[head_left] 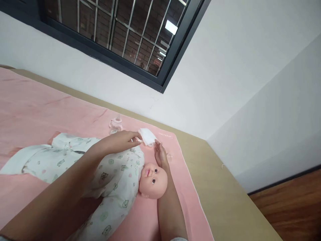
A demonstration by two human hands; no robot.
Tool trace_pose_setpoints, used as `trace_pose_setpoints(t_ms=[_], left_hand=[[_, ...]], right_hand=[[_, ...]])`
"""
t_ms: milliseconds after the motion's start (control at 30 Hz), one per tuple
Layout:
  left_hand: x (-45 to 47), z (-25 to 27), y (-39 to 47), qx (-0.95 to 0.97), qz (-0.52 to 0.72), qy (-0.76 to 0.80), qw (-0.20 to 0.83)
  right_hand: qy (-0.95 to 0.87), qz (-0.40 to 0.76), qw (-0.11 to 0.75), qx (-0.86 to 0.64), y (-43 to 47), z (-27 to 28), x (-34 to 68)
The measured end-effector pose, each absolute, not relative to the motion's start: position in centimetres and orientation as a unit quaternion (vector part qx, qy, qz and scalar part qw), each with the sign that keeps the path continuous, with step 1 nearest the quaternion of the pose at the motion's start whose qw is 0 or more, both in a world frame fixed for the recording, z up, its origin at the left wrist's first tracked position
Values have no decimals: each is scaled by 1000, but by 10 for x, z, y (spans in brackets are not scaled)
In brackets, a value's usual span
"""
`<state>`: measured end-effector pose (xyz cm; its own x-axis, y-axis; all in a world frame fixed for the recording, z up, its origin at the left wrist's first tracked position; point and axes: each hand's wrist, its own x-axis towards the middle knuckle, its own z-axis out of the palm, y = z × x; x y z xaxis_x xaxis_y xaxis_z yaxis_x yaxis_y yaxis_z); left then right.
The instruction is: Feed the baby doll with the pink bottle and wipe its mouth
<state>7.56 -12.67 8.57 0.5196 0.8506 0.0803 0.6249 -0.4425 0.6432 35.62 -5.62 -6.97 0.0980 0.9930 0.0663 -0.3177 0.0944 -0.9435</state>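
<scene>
a plain nursery-like room: baby doll (pixel 117 174), feeding bottle (pixel 116 125), white walls (pixel 238 67)

From my remote seat I am seeing a slim, bare left forearm (pixel 75 174) that is broadening toward the elbow and tapering at the wrist into a bare left hand (pixel 119 141) with slender fingers. A smooth, bare right forearm (pixel 172 204) is likewise narrowing into a bare right hand (pixel 160 154). Around the right arm, a pale grey fabric sleeve edge (pixel 178 239) is curving at the bottom border. In the lower left corner, a greyish fabric sliver (pixel 6 239) is peeking out, showing me too little to judge its cut.
</scene>
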Motion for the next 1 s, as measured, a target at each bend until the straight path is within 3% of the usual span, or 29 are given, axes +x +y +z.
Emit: trace_pose_setpoints(t_ms=[233, 400, 533, 800, 1000], left_hand=[[71, 90, -128, 810, 217, 475, 266], [78, 84, -125, 813, 247, 463, 253], [91, 79, -128, 796, 291, 463, 258], [111, 84, -142, 807, 321, 412, 275], [107, 96, -151, 829, 266, 353, 342]], right_hand=[[-434, 437, 640, -460, -66, -24, 367], [-512, 319, 557, -571, -87, 18, 377], [-593, 240, 510, -575, -105, 43, 369], [-697, 272, 502, -433, -159, 91, 325], [-692, 270, 559, -369, -182, 103, 307]])
